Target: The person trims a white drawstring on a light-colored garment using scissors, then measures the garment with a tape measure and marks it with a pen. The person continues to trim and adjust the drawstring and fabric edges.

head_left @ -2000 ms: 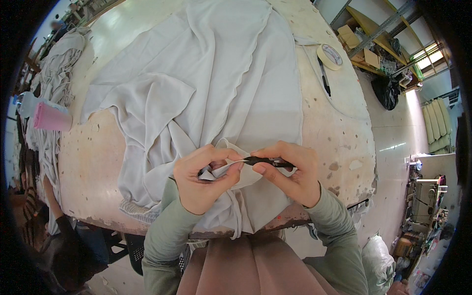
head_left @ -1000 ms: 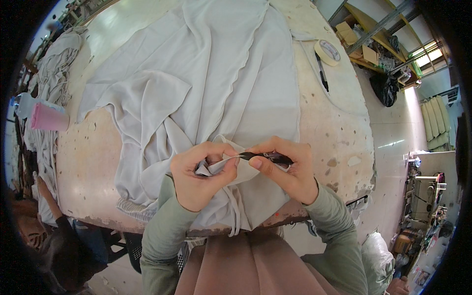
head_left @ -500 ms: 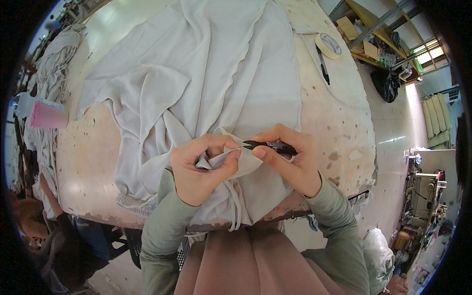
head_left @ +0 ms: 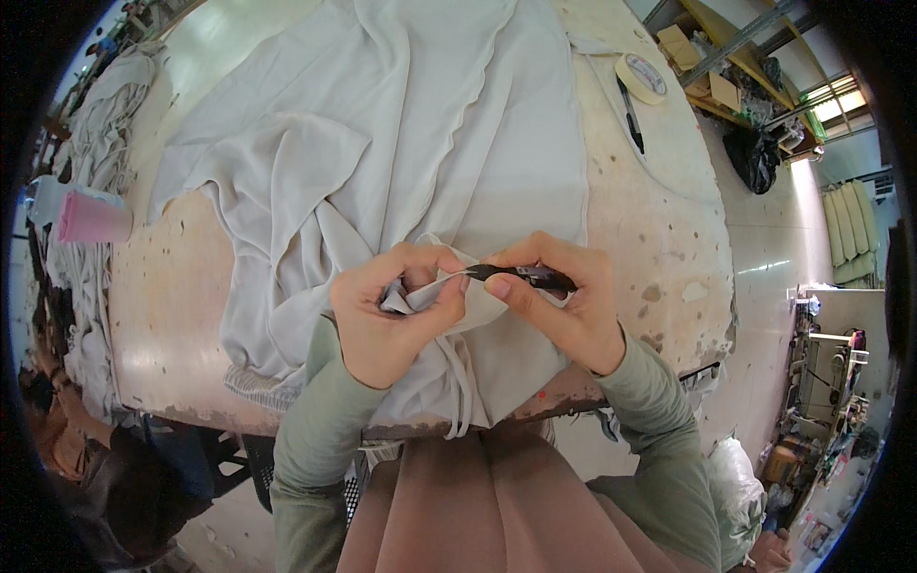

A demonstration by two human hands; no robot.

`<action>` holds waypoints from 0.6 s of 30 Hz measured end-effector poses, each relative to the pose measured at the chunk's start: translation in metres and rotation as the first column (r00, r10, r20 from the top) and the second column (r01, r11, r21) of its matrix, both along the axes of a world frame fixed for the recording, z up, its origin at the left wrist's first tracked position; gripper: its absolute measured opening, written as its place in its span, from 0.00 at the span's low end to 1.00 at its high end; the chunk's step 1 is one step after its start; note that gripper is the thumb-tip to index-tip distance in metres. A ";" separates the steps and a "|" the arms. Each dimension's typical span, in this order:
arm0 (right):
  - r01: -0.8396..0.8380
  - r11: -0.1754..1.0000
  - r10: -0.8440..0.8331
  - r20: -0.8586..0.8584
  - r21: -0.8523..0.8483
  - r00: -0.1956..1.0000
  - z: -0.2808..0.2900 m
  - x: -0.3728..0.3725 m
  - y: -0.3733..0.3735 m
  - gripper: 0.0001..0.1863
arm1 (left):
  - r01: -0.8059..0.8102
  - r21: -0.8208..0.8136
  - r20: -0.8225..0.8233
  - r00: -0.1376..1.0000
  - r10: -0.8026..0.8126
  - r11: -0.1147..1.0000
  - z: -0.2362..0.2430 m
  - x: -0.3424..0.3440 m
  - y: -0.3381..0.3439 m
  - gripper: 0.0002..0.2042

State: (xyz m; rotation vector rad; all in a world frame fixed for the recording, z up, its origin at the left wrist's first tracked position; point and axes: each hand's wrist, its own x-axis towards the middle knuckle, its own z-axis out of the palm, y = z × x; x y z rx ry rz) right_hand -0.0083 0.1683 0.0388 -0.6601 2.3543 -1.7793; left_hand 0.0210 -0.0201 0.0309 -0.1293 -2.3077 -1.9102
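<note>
A large pale grey garment [head_left: 516,172] lies spread in folds over the table. My left hand [head_left: 399,310] is closed, pinching a gathered edge of its cloth between thumb and fingertips. In my right hand [head_left: 564,296] is a pair of black thread snips [head_left: 525,276], gripped between thumb and fingers. The snips' blades are together, their tip touching the cloth edge at my left fingertips. Whether a thread lies between the blades is too small to tell. Narrow cloth strips [head_left: 460,382] hang below my hands towards the table's near edge.
On the worn table [head_left: 659,220], a roll of cream tape [head_left: 641,78] and a black pen [head_left: 631,119] lie at the far right. A pink container [head_left: 94,218] stands at the left beside heaped grey cloth [head_left: 100,134]. Another person's arm [head_left: 81,411] shows at the lower left.
The snips' blades, parted before, have come together at the cloth edge. My right hand has shifted slightly towards the left hand. At the lower left, the other person's arm has moved.
</note>
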 end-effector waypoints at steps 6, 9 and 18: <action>0.017 0.999 -0.014 -0.070 0.042 0.997 -0.001 0.001 -0.001 0.08 | -0.014 0.010 0.005 1.000 0.014 1.000 0.000 0.000 0.000 0.06; 0.061 0.998 -0.061 0.006 -0.025 0.998 -0.001 0.002 -0.002 0.08 | -0.015 0.001 -0.016 1.000 0.015 1.000 0.001 -0.001 0.000 0.06; 0.006 1.000 -0.006 0.000 0.000 1.000 0.001 -0.001 0.000 0.08 | -0.004 0.017 0.004 1.000 0.004 1.000 0.003 0.000 -0.001 0.06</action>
